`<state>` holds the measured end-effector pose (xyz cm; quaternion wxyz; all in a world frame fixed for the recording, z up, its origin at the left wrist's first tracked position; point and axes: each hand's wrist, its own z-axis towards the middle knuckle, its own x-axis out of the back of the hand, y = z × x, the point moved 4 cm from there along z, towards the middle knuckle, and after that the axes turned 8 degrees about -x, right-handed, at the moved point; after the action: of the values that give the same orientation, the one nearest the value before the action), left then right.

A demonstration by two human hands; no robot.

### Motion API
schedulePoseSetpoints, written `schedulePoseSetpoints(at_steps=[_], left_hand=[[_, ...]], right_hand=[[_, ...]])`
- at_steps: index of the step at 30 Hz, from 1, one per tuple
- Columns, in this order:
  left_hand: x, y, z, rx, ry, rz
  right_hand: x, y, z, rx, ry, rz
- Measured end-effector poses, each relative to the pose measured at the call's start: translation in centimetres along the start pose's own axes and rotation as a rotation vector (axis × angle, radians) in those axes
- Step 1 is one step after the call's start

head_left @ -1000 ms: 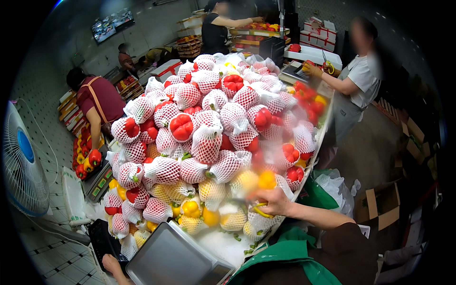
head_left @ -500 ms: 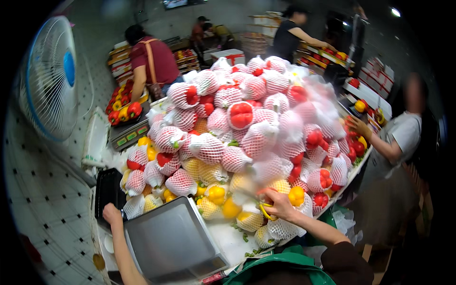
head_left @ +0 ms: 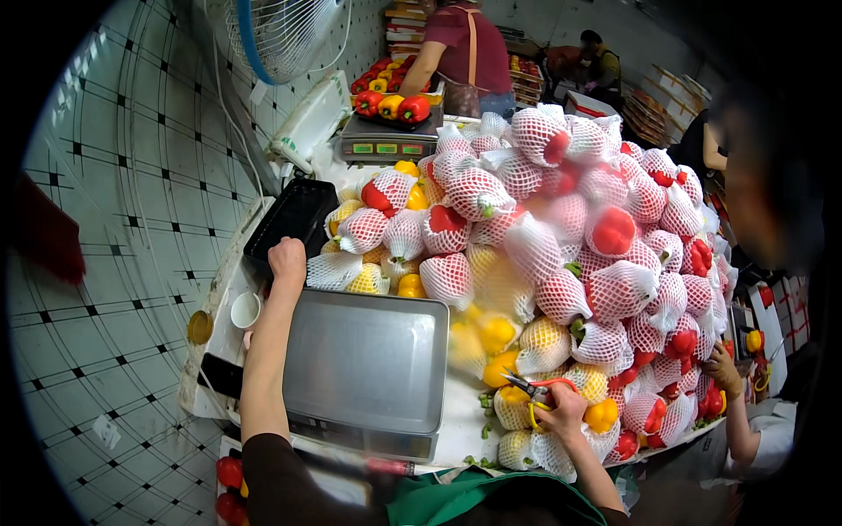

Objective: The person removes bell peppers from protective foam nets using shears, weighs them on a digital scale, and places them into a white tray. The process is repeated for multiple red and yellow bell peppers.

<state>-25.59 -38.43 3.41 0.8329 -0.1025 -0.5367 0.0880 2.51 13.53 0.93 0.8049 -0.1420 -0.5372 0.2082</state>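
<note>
A pair of snips with red and yellow handles is in our right hand, just beside yellow bell peppers at the front of a heap. Our fingers are wrapped around the handles, probably so that the blades point leftward, clear of the palm. Our left hand is curled at the near edge of a black plastic tray; we cannot tell whether its fingers grip the rim, perhaps to steady it. Between our hands, a steel-topped weighing scale stands on the white desk, likely for easy reach, with green stem scraps to its right. Many peppers wear white foam nets, presumably as cushioning. Beyond, a co-worker in maroon leans over loose peppers.
</note>
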Motion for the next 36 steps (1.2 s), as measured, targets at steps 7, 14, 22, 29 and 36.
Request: schedulePoseSetpoints(at_steps=[7,14,22,29,36], left_hand=[[-0.1,0.1,0.3,0.028,-0.045,-0.033],[0.6,0.5,1.5,-0.009,-0.108,-0.023],[-0.8,0.1,2.1,-0.023,-0.190,-0.018],[-1.0,-0.1,2.4,-0.133,-0.218,-0.015],[2.0,-1.4,2.6,-0.023,0.018,-0.032]], right_hand=[[-0.5,0.0,0.4,0.031,-0.032,0.011],[-1.1,0.1,0.7,0.045,-0.062,0.011],[-1.5,-0.1,0.8,0.047,-0.092,0.023],[-1.5,-0.2,0.7,0.079,-0.057,0.028],[-1.3,-0.4,0.8,0.097,-0.048,0.072]])
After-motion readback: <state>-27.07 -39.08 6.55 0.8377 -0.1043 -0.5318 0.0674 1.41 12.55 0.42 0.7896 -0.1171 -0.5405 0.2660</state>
